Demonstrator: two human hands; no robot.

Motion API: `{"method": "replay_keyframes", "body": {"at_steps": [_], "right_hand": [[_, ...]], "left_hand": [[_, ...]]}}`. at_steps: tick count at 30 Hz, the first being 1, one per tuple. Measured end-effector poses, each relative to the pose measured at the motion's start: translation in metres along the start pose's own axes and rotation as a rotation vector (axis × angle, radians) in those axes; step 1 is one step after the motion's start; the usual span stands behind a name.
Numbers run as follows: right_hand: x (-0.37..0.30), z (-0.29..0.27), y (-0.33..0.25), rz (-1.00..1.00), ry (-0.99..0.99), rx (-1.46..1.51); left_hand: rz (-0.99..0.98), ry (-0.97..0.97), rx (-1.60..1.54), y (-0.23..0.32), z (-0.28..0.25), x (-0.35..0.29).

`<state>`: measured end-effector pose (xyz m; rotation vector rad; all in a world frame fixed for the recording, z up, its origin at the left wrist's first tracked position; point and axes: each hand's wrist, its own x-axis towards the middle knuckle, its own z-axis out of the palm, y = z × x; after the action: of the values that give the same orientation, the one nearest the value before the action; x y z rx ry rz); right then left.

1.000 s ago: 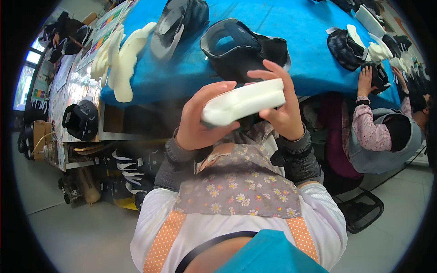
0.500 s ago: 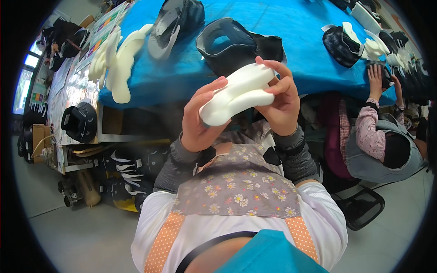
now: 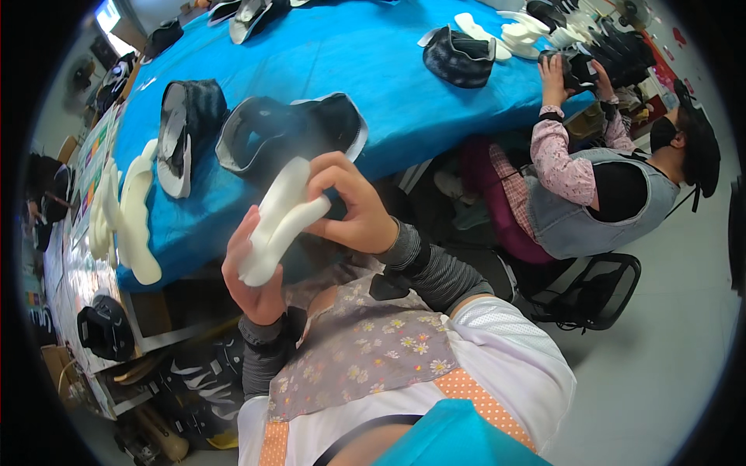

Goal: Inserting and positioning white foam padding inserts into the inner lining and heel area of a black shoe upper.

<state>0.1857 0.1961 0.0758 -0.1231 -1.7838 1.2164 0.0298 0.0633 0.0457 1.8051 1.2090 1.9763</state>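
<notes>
Both of my hands hold a white, curved foam piece (image 3: 268,233) with two rounded lobes, tilted steeply in front of my apron. My left hand (image 3: 252,279) closes on its lower end, fingers along the left side. My right hand (image 3: 357,206) grips the upper right part, with the thumb and fingers bent around one lobe. Just beyond, on the blue-covered table (image 3: 303,62), lies a black padded liner (image 3: 334,124) with a grey inside. A second black and grey liner (image 3: 203,101) stands to its left.
Several white foam pieces (image 3: 136,225) lie at the table's left edge. A black liner (image 3: 458,66) and more white foam (image 3: 524,31) are at the far right. A seated co-worker (image 3: 614,186) handles a black item there. A black chair part (image 3: 614,287) stands at my right.
My view has swung to the right, so the table and liners appear further left. The foam piece is now more upright, still in both hands. The co-worker's hands now hold a black item up.
</notes>
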Motion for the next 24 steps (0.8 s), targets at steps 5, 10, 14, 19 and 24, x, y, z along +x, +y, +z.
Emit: {"method": "replay_keyframes", "body": {"at_steps": [5, 10, 14, 19, 24], "right_hand": [[0.002, -0.006, -0.002, -0.103, -0.219, 0.245], [0.001, -0.002, -0.004, 0.022, -0.038, -0.016], [-0.002, -0.005, 0.010, 0.033, 0.072, -0.150], [-0.001, 0.001, 0.016, 0.063, 0.074, 0.081], [-0.002, 0.004, 0.011, 0.097, 0.056, 0.173]], "left_hand": [[-0.086, 0.040, -0.060, 0.001, -0.004, -0.001], [-0.083, 0.085, -0.065, -0.002, -0.013, -0.001], [-0.077, 0.081, 0.011, 0.001, -0.006, 0.003], [-0.049, 0.086, -0.001, 0.003, -0.002, 0.002], [-0.070, 0.085, 0.000, 0.005, -0.006, 0.001]]}}
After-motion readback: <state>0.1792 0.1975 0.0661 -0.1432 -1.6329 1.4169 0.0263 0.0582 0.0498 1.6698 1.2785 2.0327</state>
